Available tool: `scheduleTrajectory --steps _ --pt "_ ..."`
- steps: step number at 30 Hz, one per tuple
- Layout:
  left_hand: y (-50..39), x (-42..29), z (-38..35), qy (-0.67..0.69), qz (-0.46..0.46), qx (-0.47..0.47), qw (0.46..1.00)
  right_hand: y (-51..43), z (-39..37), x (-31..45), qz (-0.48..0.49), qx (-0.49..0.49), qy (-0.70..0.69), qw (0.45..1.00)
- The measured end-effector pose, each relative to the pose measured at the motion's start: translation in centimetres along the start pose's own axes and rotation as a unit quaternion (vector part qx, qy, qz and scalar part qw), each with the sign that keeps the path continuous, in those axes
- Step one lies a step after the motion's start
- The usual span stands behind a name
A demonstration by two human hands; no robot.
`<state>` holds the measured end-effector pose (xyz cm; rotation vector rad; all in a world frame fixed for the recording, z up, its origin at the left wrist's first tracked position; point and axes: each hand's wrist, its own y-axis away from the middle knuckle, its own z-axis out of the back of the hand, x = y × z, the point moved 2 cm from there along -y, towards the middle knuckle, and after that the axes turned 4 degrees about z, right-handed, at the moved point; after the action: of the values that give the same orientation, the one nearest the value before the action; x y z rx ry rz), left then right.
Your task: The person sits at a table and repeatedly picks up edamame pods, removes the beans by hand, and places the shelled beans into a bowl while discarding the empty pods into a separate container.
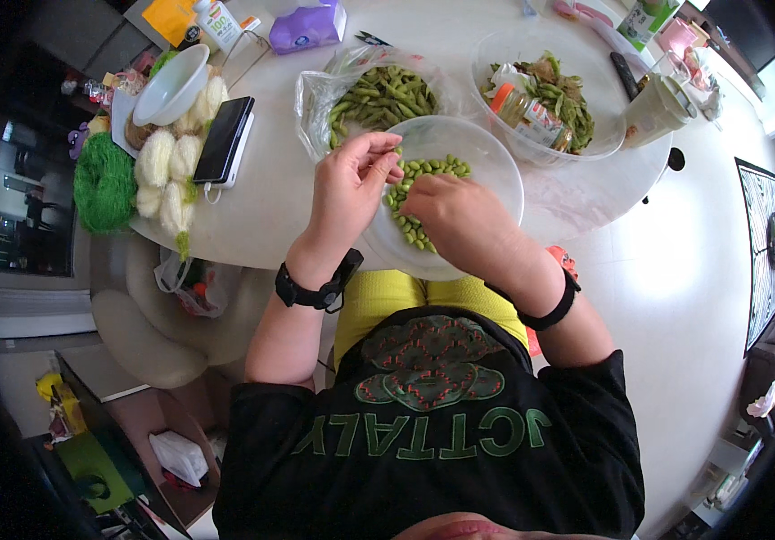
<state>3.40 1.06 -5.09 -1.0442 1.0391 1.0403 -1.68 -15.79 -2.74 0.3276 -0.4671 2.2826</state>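
Shelled green soybeans lie in a wide translucent plastic bowl at the table's front edge. Over the bowl's left side, my left hand pinches a small green bean or pod piece between thumb and fingertips. My right hand is over the beans, its fingers bent down; the fingertips and anything between them are hidden. Behind the bowl, a clear plastic bag lies spread wide with many whole edamame pods in it. A larger clear tub at the right holds emptied pods and a red-lidded jar.
On the left are a smartphone on a white power bank, cream yarn bundles, green yarn and a white bowl. A purple tissue pack stands at the back. A lidded cup is right of the tub.
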Motion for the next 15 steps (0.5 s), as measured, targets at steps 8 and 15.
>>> scheduleTrajectory --steps 8,15 --pt "0.5 0.4 1.0 0.011 -0.010 0.001 1.000 -0.4 -2.8 1.3 0.045 0.112 0.074 0.990" --pt "0.7 0.4 1.3 0.008 -0.006 0.018 1.000 -0.5 -3.2 1.1 0.017 0.141 0.061 0.988"
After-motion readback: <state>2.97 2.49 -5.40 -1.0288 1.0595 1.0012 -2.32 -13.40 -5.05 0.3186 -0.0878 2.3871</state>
